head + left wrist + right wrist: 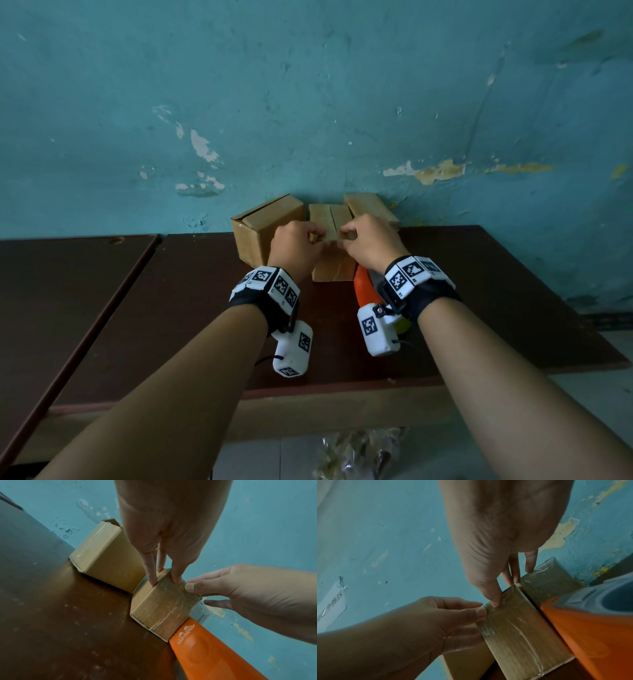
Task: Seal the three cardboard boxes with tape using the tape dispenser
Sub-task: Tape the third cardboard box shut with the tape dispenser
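Three cardboard boxes stand against the wall. The middle box [330, 270] [161, 609] [518, 628] has clear tape running over its top and front face. My left hand [317, 238] [164, 580] presses its fingertips on the box's top front edge. My right hand [346, 236] [505, 591] presses the same edge from the right, thumb on the front corner. The left box [263, 222] [106, 559] has a flap slightly raised. The right box [371, 207] [554, 578] shows shiny tape. The orange tape dispenser [363, 287] [205, 654] [590, 635] lies on the table against the middle box, with no hand on it.
The boxes sit at the back of a dark brown table [479, 291], against a peeling blue wall [308, 102]. A second table [68, 274] adjoins on the left. Crumpled plastic [356, 452] lies on the floor below the front edge.
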Action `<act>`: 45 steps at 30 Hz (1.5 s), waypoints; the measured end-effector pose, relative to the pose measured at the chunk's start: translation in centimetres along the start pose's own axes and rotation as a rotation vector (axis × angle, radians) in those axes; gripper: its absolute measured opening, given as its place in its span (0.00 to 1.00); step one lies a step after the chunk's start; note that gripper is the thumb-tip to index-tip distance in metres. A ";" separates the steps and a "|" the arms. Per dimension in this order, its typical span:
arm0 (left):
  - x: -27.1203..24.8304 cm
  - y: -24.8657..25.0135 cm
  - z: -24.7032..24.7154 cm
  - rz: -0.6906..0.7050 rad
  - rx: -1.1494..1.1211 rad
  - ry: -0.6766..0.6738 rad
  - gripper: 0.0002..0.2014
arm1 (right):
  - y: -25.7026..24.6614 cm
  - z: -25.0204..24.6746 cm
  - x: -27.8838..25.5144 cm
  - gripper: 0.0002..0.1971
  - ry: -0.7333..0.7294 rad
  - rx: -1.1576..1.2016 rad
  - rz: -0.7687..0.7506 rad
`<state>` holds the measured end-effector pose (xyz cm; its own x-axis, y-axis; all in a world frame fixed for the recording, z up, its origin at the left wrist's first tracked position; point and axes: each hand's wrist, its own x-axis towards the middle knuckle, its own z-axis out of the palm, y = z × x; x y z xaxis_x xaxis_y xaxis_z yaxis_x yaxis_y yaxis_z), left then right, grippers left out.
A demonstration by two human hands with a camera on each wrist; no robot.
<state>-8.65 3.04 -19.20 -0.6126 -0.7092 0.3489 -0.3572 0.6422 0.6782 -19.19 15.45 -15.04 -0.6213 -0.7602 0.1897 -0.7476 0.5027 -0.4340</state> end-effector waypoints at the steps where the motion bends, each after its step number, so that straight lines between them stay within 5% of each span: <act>1: 0.3 0.1 0.1 -0.005 0.001 -0.003 0.13 | 0.1 0.0 0.2 0.19 0.003 -0.025 0.007; 9: 2.4 -0.1 1.3 -0.042 -0.001 -0.027 0.14 | 0.9 0.4 2.1 0.14 0.006 -0.096 -0.004; 17: 3.4 0.2 2.2 -0.062 -0.028 -0.024 0.15 | 1.5 0.5 3.8 0.20 0.001 -0.222 0.038; 27: 2.0 1.2 0.6 0.091 0.155 -0.311 0.33 | 0.7 -0.4 3.6 0.23 -0.097 -0.293 0.023; 36: 2.0 0.3 -4.6 0.114 -0.060 0.104 0.14 | -4.0 0.0 2.6 0.21 0.085 0.098 -0.071; 40: 2.4 -2.3 -6.9 -0.034 -0.022 0.205 0.21 | -6.4 2.2 2.5 0.21 0.006 0.361 -0.112; 45: 2.7 -5.3 -8.5 -0.251 -0.061 0.093 0.35 | -8.3 5.0 2.7 0.35 -0.151 0.461 -0.059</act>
<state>-2.41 -4.74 -16.29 -0.4415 -0.8697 0.2207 -0.4449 0.4258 0.7879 -13.47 7.16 -15.28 -0.5144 -0.8503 0.1112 -0.5780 0.2480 -0.7774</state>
